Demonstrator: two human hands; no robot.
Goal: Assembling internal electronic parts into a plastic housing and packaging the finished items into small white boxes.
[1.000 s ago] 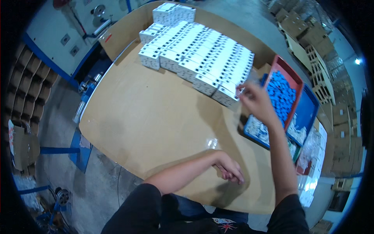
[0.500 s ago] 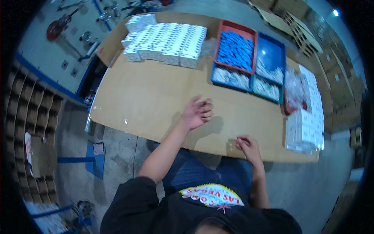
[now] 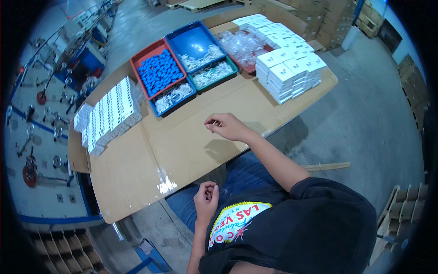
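My right hand (image 3: 224,126) hovers over the brown cardboard tabletop (image 3: 182,146), fingertips pinched together and nothing visible in them. It is a short way in front of the trays: a red tray of blue parts (image 3: 159,73), a blue tray (image 3: 194,43), a green tray (image 3: 212,75) and a dark tray (image 3: 173,96), the last three with white parts. My left hand (image 3: 206,199) is curled by my lap below the table's near edge, fingers closed.
Rows of small white boxes (image 3: 109,114) stand at the table's left. Stacked white boxes (image 3: 287,73) and clear plastic bags (image 3: 242,45) lie at the right end. A wooden strip (image 3: 326,166) lies on the concrete floor. Cartons stand beyond.
The view has swung round. My right hand has come back from the rows of white boxes and now hovers in front of the trays. My left hand has dropped from the tabletop to my lap.
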